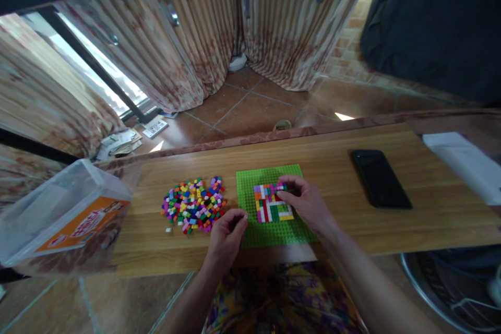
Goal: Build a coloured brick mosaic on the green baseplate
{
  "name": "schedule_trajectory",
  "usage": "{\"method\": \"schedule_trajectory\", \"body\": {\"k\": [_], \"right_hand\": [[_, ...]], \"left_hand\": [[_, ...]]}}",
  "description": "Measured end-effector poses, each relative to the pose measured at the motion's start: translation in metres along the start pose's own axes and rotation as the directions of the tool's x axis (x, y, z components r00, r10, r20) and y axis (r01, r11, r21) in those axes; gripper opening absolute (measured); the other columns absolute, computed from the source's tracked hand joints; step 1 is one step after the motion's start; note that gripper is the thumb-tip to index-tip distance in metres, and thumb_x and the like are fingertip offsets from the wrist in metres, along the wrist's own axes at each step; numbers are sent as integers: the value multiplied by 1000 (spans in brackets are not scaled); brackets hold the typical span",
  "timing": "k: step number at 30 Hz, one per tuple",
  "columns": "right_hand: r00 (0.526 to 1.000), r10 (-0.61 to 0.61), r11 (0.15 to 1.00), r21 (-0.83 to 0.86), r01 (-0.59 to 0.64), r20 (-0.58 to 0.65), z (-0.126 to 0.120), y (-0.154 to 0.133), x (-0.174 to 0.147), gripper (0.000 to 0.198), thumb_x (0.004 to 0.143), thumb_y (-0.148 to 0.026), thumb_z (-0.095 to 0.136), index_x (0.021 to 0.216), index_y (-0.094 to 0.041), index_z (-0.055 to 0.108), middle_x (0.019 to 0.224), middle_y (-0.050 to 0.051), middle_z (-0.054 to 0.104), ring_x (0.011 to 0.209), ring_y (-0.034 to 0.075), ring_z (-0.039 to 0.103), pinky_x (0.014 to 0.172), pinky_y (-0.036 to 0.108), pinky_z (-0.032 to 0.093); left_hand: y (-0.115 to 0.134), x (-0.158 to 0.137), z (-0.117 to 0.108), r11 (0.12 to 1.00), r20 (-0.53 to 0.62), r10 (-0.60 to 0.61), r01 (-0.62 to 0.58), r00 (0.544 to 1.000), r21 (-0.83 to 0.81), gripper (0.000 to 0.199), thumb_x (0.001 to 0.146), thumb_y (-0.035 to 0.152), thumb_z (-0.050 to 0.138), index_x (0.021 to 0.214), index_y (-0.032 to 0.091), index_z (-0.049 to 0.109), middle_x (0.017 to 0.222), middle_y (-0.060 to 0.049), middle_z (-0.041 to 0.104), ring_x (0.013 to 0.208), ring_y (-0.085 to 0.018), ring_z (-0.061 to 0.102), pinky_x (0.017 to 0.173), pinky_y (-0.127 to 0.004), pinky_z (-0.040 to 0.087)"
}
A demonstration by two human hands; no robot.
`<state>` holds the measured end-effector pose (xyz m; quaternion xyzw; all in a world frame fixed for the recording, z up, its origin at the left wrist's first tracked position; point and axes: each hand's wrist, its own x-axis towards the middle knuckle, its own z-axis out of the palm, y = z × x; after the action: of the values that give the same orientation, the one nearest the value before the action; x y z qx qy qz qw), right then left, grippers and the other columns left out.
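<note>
A green studded baseplate (277, 236) lies before me, bearing a roughly square patch of small multicoloured building bricks (270, 211). My right hand (307, 202) reaches over its right side, thumb and forefinger closed around the upper right corner of the patch, at a brick mostly hidden by the fingertips. At the plate's left edge, my left hand (230, 229) pinches a tiny whitish piece, seemingly a brick, between thumb and forefinger. Just left of that hand spreads a loose pile of mixed-colour bricks (191, 206). One white brick (168, 230) sits apart from the pile.
The wooden board (329, 151) carries a black smartphone (379, 177) on the right. White paper (457, 156) lies beyond it. A clear plastic tub (86, 188) with an orange label rests on its side at the left. Curtains (195, 36) hang behind, over the tiled floor (242, 104).
</note>
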<state>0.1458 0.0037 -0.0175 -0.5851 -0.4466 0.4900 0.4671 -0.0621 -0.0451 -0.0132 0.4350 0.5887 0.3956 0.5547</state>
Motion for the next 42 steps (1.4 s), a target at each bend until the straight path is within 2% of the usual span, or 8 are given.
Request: {"method": "schedule_trajectory", "body": {"k": [8, 12, 16, 19, 23, 29, 36, 42], "right_hand": [[998, -56, 998, -23, 56, -3, -3, 8, -7, 43, 69, -37, 74, 107, -19, 65, 100, 6, 70, 91, 19, 63, 87, 38, 50], [977, -176, 976, -151, 157, -120, -7, 8, -20, 39, 77, -39, 68, 112, -20, 65, 105, 8, 68, 94, 21, 62, 86, 41, 51], [908, -389, 878, -364, 312, -157, -4, -4, -41, 23, 87, -34, 59, 104, -23, 68, 108, 9, 65, 101, 22, 60, 92, 43, 49], [871, -489, 803, -415, 428, -49, 8, -15, -56, 19, 90, -28, 55, 103, -27, 69, 112, 7, 65, 107, 22, 59, 94, 42, 48], [789, -581, 651, -468, 598, 200, 34, -21, -66, 26, 90, -17, 54, 107, -30, 69, 112, 6, 64, 106, 21, 57, 92, 40, 49], [737, -533, 474, -575, 667, 415, 58, -17, -63, 32, 90, -14, 53, 115, -29, 67, 111, 7, 65, 102, 24, 55, 88, 42, 47], [699, -577, 498, -496, 711, 422, 63, -9, -58, 16, 91, -18, 58, 103, -22, 68, 93, 5, 67, 87, 21, 55, 79, 37, 47], [684, -594, 481, -495, 724, 423, 64, -6, -59, 11, 90, -17, 58, 95, -22, 66, 91, 4, 67, 86, 20, 56, 78, 36, 47]], "left_hand": [[-1, -1, 1, 998, 6, 63, -63, 998, -9, 20, 72, 33, 69, 80, 16, 69, 60, 3, 53, 54, -9, 43, 49, -19, 34], [-2, 0, -1, 998, 7, 58, -58, 998, -37, 21, 70, 35, 71, 79, 15, 70, 60, 2, 55, 55, -9, 45, 50, -20, 36], [-2, 1, -2, 996, -6, 15, -15, 1000, -91, 24, 69, 35, 73, 81, 15, 70, 61, 2, 56, 55, -9, 46, 50, -19, 37], [0, 0, -3, 993, -2, -14, 14, 1000, -118, 27, 68, 37, 74, 83, 15, 70, 60, 2, 57, 56, -10, 47, 52, -20, 38], [4, -2, -5, 987, 10, -11, 13, 1000, -161, 29, 69, 40, 74, 83, 15, 70, 62, 1, 59, 56, -10, 48, 53, -20, 38], [6, -5, -11, 985, 146, 44, -19, 988, -169, 32, 78, 45, 68, 85, 13, 69, 58, 3, 50, 53, -8, 39, 50, -20, 31], [-8, -1, -17, 988, 210, 120, -95, 970, -124, 44, 83, 52, 61, 62, 14, 55, 55, 4, 43, 52, -8, 37, 49, -21, 28], [-12, -1, -18, 990, 238, 107, -82, 965, -113, 51, 85, 58, 55, 58, 16, 47, 49, 6, 38, 46, -7, 31, 45, -21, 21]]}}
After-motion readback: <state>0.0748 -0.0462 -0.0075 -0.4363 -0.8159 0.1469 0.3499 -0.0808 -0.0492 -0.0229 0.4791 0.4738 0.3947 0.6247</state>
